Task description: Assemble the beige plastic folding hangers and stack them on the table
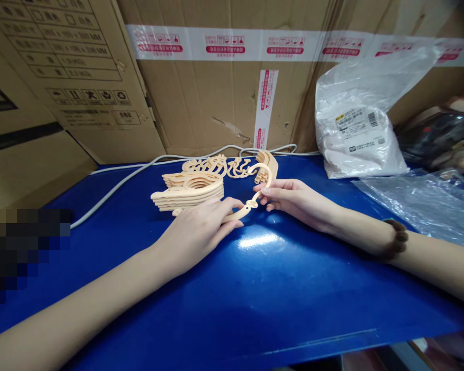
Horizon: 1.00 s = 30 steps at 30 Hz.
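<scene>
My left hand is closed on a cream plastic hanger arm, gripping it between thumb and fingers. A curved hanger hook of the same colour is pinched in my right hand. The two pieces meet at a small round joint between my hands; whether they are locked together I cannot tell. Just beyond my left hand lies a neat stack of hanger parts. Several loose hooks and more curved pieces lie behind it. Another pile of curved parts stands behind my right hand.
The blue tabletop runs up to large cardboard boxes. A white cable crosses the back and left. At the right are a labelled white plastic bag and a clear plastic sheet. A pixelated patch covers the left edge.
</scene>
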Each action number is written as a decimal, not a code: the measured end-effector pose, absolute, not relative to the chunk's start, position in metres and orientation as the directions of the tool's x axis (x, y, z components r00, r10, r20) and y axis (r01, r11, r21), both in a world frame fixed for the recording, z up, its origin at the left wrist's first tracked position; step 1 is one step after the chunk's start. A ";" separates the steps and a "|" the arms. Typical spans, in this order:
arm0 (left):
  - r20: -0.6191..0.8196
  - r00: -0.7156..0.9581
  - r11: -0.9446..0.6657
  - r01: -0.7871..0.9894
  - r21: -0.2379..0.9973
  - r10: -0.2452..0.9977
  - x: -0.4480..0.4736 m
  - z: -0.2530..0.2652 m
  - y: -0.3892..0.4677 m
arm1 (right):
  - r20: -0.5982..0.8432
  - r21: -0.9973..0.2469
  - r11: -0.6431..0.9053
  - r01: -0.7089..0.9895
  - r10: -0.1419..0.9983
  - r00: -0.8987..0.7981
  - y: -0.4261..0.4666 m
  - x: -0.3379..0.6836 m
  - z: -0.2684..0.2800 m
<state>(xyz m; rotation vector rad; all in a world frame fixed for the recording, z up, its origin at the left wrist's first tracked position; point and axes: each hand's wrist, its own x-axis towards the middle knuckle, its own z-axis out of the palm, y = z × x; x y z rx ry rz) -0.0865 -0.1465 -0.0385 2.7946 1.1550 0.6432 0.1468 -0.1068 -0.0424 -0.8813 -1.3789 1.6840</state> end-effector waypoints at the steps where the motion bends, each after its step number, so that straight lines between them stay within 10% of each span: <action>1: 0.355 0.629 -0.717 0.658 0.230 0.691 -0.086 -0.038 -0.146 | -0.042 -0.983 -0.119 -0.141 0.889 -0.457 -0.107 0.147 -0.042; 30: 0.433 0.698 -0.818 0.530 0.226 0.571 -0.083 -0.039 -0.151 | -0.031 -0.988 -0.111 -0.104 0.818 -0.574 -0.107 0.147 -0.039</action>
